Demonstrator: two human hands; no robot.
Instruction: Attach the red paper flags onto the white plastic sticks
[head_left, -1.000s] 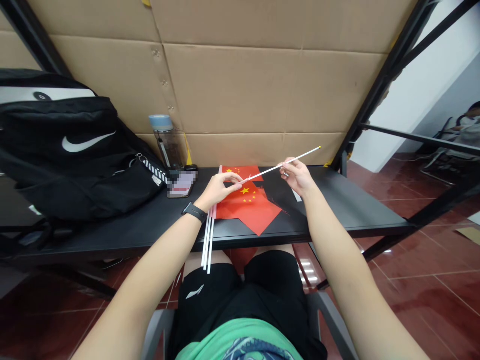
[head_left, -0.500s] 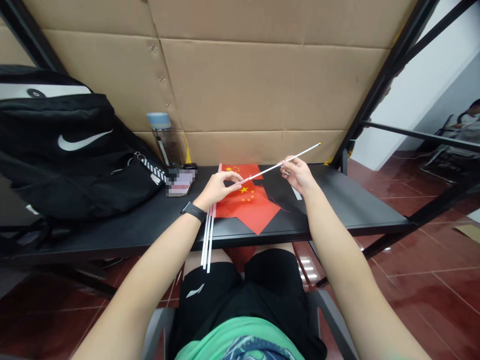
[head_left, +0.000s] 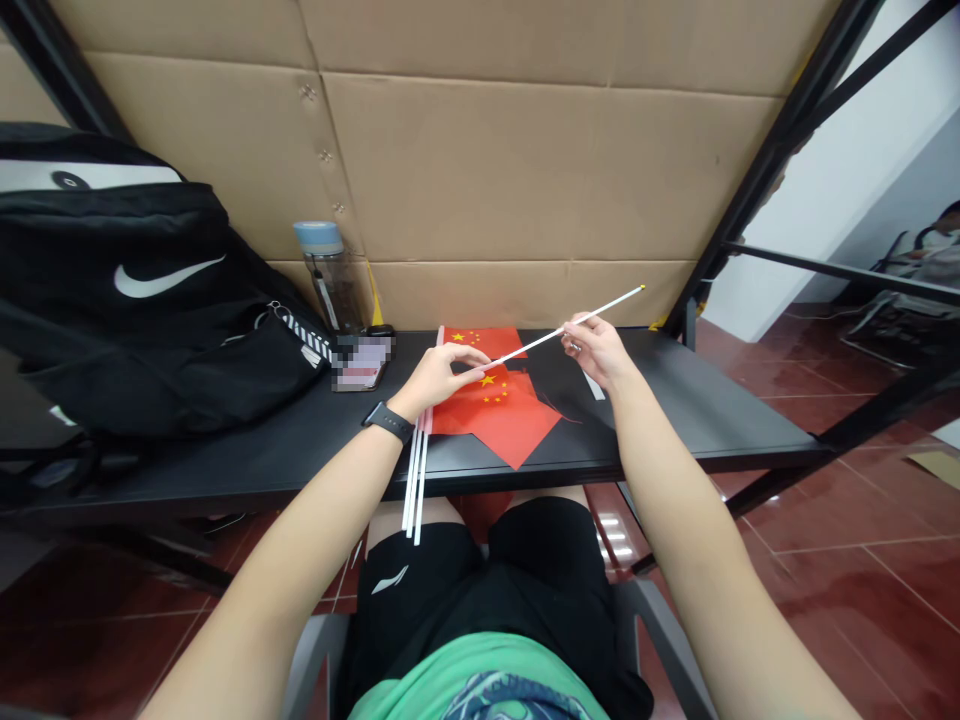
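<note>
A thin white stick [head_left: 562, 327] runs diagonally above the table, its far tip yellow. My right hand [head_left: 596, 352] pinches it between thumb and fingers, and the lower end meets the fingertips of my left hand [head_left: 435, 380], which appear to hold it. Beneath the stick lie red paper flags with yellow stars [head_left: 487, 420], partly on a black sheet [head_left: 551, 385]. Several white sticks [head_left: 415, 490] lie under my left wrist and poke past the table's front edge. A black watch [head_left: 388, 422] is on my left wrist.
The black table [head_left: 697, 410] holds a black Nike backpack [head_left: 127, 310], a water bottle with a blue lid [head_left: 328, 280] and a phone [head_left: 361, 365]. A cardboard wall [head_left: 525, 170] stands behind. A seated person [head_left: 930, 250] is far right, beyond a black metal frame [head_left: 757, 170].
The whole view has drifted slightly as my head tilted. My hands and the white stick keep nearly the same pose, and the flags have not visibly moved.
</note>
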